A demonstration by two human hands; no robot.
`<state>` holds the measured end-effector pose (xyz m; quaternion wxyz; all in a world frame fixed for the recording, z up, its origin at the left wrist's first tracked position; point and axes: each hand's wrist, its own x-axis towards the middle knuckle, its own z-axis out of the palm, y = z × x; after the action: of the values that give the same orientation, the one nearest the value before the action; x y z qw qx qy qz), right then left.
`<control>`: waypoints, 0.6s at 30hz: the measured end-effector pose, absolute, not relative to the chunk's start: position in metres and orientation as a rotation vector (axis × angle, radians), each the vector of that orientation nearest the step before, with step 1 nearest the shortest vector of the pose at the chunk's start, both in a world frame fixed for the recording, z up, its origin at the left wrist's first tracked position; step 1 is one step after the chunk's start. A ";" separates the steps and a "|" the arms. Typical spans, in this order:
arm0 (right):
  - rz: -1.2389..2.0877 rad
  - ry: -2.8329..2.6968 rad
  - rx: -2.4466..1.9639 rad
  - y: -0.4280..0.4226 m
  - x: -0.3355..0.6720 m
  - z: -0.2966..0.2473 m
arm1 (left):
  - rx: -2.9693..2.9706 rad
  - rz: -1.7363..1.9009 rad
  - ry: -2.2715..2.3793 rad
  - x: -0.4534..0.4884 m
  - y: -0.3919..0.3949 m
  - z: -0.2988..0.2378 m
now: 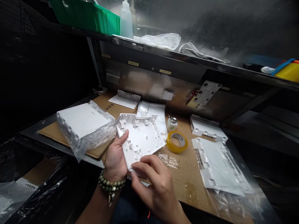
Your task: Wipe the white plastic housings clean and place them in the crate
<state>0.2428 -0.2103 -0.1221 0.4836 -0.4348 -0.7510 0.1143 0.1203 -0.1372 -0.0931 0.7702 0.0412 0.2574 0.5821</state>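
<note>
A white plastic housing shell [142, 140] is tilted in front of me, its inner side with clips and posts facing up. My left hand [116, 157] grips its left edge, thumb on the inside and the other fingers hidden underneath. At the shell's near corner, my right hand [154, 180] is closed in a pinch against the edge. Something small and white shows at its fingertips; whether it is a cloth or part of the shell I cannot tell. Just beyond the shell are a roll of yellow tape [177, 142] and a small pump bottle [172, 123].
Bagged white housings [81, 121] lie on cardboard [105, 102] at left, with more bagged shells [219, 165] at right. Single white shells stand at the back [126, 99] and the right [207, 128]. Overhead, a shelf carries a green bin [86, 17] and a squeeze bottle [126, 20].
</note>
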 end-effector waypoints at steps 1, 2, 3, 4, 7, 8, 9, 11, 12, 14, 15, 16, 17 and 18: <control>0.285 -1.816 -1.071 -0.211 0.244 -0.122 | 0.104 1.257 0.546 0.120 -0.137 -0.094; 0.286 -1.797 -1.076 -0.212 0.244 -0.122 | 0.116 1.254 0.532 0.120 -0.137 -0.094; 0.282 -1.778 -1.073 -0.213 0.242 -0.122 | 0.120 1.252 0.518 0.120 -0.137 -0.093; 0.273 -1.763 -1.059 -0.214 0.239 -0.123 | 0.115 1.248 0.507 0.121 -0.138 -0.092; 0.256 -1.774 -1.020 -0.216 0.232 -0.126 | 0.072 1.219 0.500 0.123 -0.139 -0.089; 0.262 -1.792 -1.032 -0.216 0.232 -0.127 | 0.065 1.214 0.500 0.122 -0.139 -0.091; 0.277 -1.806 -1.059 -0.216 0.235 -0.128 | 0.063 1.205 0.496 0.121 -0.138 -0.095; 0.315 -1.801 -1.148 -0.214 0.251 -0.130 | 0.066 1.176 0.457 0.113 -0.135 -0.108; 0.318 -1.767 -1.200 -0.213 0.263 -0.131 | 0.070 1.150 0.419 0.107 -0.133 -0.116; 0.255 -1.634 -1.307 -0.212 0.294 -0.135 | 0.086 1.089 0.299 0.092 -0.128 -0.132; 0.190 -1.551 -1.366 -0.213 0.311 -0.137 | 0.099 1.061 0.228 0.083 -0.126 -0.138; 0.113 -1.467 -1.425 -0.214 0.327 -0.139 | 0.113 1.031 0.152 0.075 -0.124 -0.144; 0.046 -1.396 -1.476 -0.215 0.341 -0.141 | 0.126 0.994 0.075 0.067 -0.122 -0.149; 0.006 -1.352 -1.512 -0.218 0.351 -0.143 | 0.129 0.950 0.005 0.060 -0.121 -0.153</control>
<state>0.3511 -0.2176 -0.1430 0.5283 -0.6329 -0.5660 0.0023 0.0600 -0.1214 -0.1527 0.8872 0.0621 0.0026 0.4571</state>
